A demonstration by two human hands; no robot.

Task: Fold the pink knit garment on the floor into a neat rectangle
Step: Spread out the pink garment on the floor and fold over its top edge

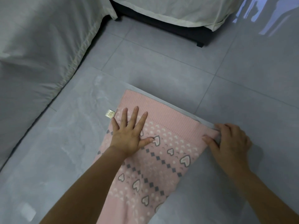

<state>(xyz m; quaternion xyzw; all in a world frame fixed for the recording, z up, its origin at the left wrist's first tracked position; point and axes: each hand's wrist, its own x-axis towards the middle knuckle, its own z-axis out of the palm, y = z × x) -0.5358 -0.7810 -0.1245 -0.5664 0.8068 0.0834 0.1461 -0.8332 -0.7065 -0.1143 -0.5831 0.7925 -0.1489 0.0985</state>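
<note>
The pink knit garment [161, 152] lies flat on the grey tiled floor [161, 65], a long strip running from the lower middle of the view up to a ribbed hem at its far end. Hearts, dots and grey diamonds pattern the knit. A small white label [110, 113] juts from its left edge, just beside the left hand.

Left hand [129, 135]: grip released, fingers spread wide, palm pressed flat on the knit just below the ribbed band. It holds nothing; it only bears down on the fabric.

Right hand [229, 141]: at the far right corner of the hem, fingers curled over the edge, thumb on top of the knit. The grip is pinched on that corner of the garment.

White-sheeted beds [40, 46] stand at the left and beyond, well apart from the garment.
</note>
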